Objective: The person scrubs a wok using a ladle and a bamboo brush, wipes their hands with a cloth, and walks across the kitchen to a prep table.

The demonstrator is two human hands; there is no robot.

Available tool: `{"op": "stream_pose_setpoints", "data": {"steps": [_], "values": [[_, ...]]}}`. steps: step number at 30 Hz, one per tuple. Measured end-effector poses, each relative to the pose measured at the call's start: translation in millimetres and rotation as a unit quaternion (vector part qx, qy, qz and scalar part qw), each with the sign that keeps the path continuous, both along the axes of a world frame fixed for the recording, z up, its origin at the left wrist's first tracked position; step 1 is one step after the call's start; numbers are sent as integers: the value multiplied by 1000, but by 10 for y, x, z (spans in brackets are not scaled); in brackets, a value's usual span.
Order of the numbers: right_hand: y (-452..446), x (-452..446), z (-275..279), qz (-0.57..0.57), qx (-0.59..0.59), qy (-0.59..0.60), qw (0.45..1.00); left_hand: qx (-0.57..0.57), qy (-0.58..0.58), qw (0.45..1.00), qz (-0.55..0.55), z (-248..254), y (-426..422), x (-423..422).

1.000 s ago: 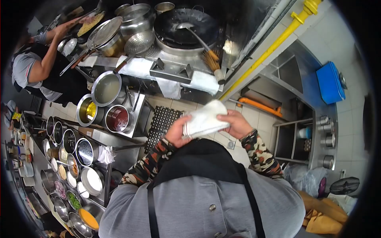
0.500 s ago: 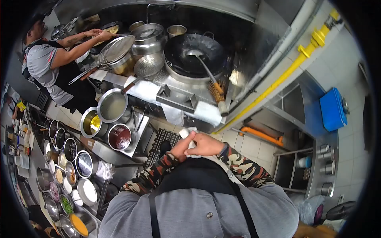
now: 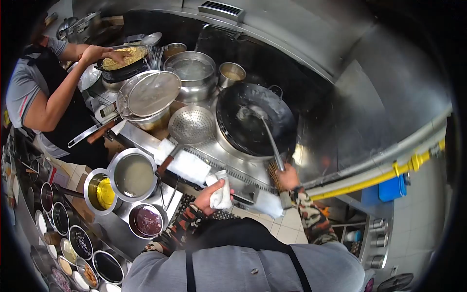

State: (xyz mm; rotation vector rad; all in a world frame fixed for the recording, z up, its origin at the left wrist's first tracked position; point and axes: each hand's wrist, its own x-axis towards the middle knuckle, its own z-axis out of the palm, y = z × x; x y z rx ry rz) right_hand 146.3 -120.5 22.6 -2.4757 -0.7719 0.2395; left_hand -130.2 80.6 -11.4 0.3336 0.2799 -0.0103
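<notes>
A folded white cloth (image 3: 221, 192) is bunched in my left hand (image 3: 206, 199), held in front of the stove's edge. My right hand (image 3: 288, 177) is closed around the handle end of a long metal ladle (image 3: 272, 143), whose bowl rests inside the large black wok (image 3: 255, 117). Beneath my right hand lies a bamboo brush (image 3: 275, 176), partly covered by it. More white cloths (image 3: 187, 163) lie along the stove's front edge.
A co-worker (image 3: 48, 92) at the left reaches into a pan of noodles (image 3: 126, 57). A strainer (image 3: 191, 124) and pots stand left of the wok. Pots of yellow oil (image 3: 104, 192) and red sauce (image 3: 147, 221) are at lower left. A yellow pipe (image 3: 360, 179) runs along the right.
The view has turned toward the stove. My hands have separated; the cloth, earlier between both, is in my left hand. My right hand has moved forward and taken hold of the ladle.
</notes>
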Motion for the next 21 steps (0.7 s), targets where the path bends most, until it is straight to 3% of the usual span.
{"op": "stream_pose_setpoints", "data": {"steps": [3,5,7,8,10,12,13,16,18,19,20,21], "values": [[472,-402,253,-21,50,10,998,39,38,998,13,-53,529,88],[772,-525,214,-5,55,-8,998,152,77,985,33,111,834,58],[1072,-650,134,-35,234,199,951,145,76,985,51,154,1037,-3],[1265,-743,296,-38,155,284,945,142,65,985,68,150,1117,-17],[1634,-891,327,-33,160,440,883,142,84,984,72,101,1209,-55],[1918,-1035,4,-14,89,361,928,139,74,983,93,90,1273,-95],[1991,-1096,-360,25,79,246,966,140,78,982,99,127,1266,-119],[2300,-1303,-1060,2,84,252,964,135,75,981,114,241,1215,-223],[2419,-1529,-916,18,107,193,975,116,105,980,121,285,1137,-248],[2508,-1586,-1584,-28,195,327,924,111,108,980,129,300,1100,-237],[2550,-1641,-1509,-40,109,341,933,108,110,979,134,317,1070,-203],[2538,-1631,-1337,25,92,379,920,106,124,977,138,357,1031,-162]]}}
